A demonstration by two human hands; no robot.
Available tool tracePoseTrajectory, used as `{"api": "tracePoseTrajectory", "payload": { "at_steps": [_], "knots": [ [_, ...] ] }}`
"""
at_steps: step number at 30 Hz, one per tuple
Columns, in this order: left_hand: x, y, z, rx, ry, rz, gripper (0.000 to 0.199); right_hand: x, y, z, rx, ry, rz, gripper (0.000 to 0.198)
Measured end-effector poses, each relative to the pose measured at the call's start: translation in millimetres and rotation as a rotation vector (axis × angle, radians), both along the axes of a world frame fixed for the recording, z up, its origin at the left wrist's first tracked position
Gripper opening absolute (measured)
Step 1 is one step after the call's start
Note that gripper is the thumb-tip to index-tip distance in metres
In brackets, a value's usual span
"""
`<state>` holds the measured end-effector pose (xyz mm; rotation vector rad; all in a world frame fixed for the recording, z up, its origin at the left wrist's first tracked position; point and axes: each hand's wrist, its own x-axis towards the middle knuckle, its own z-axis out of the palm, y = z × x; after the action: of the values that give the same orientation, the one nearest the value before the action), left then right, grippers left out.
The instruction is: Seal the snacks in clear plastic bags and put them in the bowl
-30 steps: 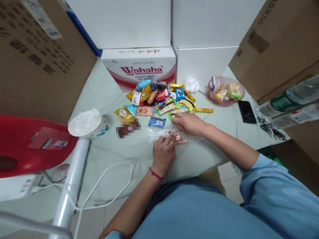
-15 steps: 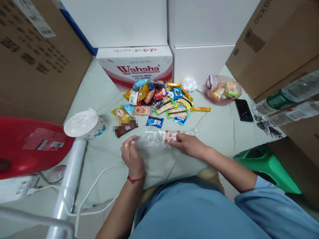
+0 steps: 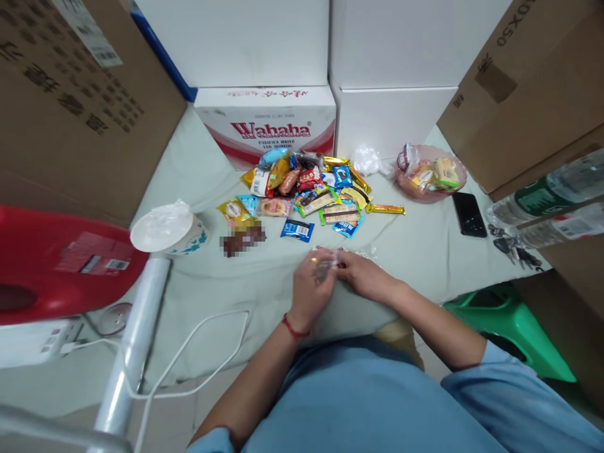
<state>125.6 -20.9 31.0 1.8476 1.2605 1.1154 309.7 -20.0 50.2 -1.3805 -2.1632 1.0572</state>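
Observation:
My left hand, with a ring and a red wrist cord, has its fingers curled on crinkled clear plastic film. Right against it, my right hand pinches the same film, and a loose end of it lies on the cloth behind that hand. The small white packet with red print is now hidden by my hands. Just beyond them lie a blue snack packet and a heap of wrapped snacks, with a gold-wrapped stick at its right side.
A pink bowl holds more snacks, near a phone and keys. At left stand a paper bowl and a long roll of clear film. A white cable loops nearby. Boxes, including a Wahaha carton, wall the back.
My left hand has moved right, over the packet, and now meets my right hand at the film. The film is gathered up between the fingers. The view has shifted slightly.

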Motion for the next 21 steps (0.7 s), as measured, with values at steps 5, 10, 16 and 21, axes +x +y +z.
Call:
{"api": "tracePoseTrajectory", "payload": {
  "at_steps": [5, 10, 16, 21],
  "knots": [
    [10, -16, -12.6, 0.159, 0.385, -0.151, 0.04, 36, -14, 6, 0.11, 0.138, 0.101, 0.029],
    [11, -21, -27.0, 0.257, 0.523, -0.139, 0.054, 64, -22, -14, 0.292, -0.136, -0.526, 0.037],
    [10, -18, -24.4, 0.268, 0.596, -0.133, 0.059, 63, -19, -5, 0.143, -0.087, -0.382, 0.014],
    [14, -21, -17.5, 0.276, 0.706, -0.059, 0.047, 22, 11, 31, 0.093, 0.005, -0.334, 0.015]
  ]
}}
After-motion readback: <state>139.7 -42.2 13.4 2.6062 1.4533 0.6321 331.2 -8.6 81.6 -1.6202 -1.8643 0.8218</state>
